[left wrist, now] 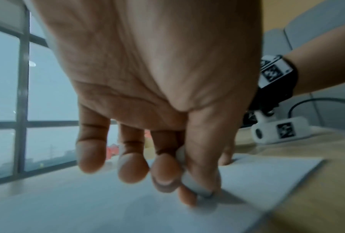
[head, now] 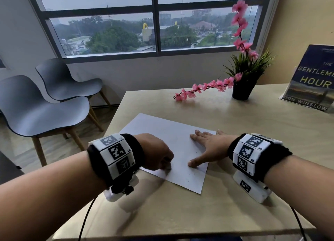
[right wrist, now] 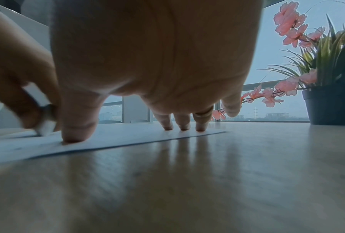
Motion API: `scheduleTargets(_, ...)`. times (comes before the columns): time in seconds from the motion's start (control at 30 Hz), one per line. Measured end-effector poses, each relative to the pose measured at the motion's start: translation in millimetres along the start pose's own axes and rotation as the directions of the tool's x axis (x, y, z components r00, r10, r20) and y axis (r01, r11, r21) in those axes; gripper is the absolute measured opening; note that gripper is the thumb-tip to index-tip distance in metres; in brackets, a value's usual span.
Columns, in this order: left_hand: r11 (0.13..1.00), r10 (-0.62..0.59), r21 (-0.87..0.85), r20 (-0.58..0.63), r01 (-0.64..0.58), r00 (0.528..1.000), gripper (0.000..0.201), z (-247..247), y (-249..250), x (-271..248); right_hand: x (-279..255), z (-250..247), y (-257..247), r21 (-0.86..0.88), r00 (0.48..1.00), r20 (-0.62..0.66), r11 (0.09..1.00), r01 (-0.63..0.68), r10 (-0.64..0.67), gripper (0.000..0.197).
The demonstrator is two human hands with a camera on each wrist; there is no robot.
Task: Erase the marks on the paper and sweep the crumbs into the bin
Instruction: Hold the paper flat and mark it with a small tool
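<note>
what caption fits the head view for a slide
Left hand rubs an eraser on paper held flat by the right hand.

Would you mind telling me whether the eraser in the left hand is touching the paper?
Touching. In the right wrist view the eraser, pinched by the left hand, has its lower end on the paper, no gap showing.
</note>
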State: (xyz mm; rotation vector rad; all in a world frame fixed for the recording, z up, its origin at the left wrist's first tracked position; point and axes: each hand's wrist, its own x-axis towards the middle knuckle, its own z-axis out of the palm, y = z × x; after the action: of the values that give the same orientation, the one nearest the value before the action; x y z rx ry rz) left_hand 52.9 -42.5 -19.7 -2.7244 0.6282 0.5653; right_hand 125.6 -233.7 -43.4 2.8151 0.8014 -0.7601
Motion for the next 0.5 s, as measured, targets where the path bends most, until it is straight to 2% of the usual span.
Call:
scheduleTargets(0.1,0.998,0.057,0.004,0.035,-0.057,0.998,0.024,0.1,9.7,-2.7,-0.1,0.1,0.7,0.006,1.0,0.004,1.0,0.001,-0.001,0.111)
scheduleTargets(0.2,1.0,0.008,-0.014,0.016,-0.008,1.0,0.031,-4.6,0.4,3.5,-0.4,-0.9,0.0,0.005,1.0,0.005,1.0,-0.005,0.005,0.111)
scheduleTargets(0.27,1.0,-0.006,0.003,0.001,0.006,1.0,0.028,-3.5,-1.7,4.6,-0.1,-0.6,-0.1,0.006,1.0,0.003,1.0,-0.009,0.009,0.111)
scheduleTargets(0.43,0.998,0.062,0.018,0.061,-0.063,0.996,0.029,-0.2,9.2,-2.5,-3.0,-1.7,-2.1,0.006,1.0,-0.018,1.0,-0.003,0.004,0.111)
scheduleTargets(0.5,0.999,0.015,-0.051,-0.004,-0.015,1.0,0.031,-4.8,-2.2,-1.8,-5.9,-3.4,-2.4,0.018,0.999,-0.038,1.0,0.013,-0.012,0.111)
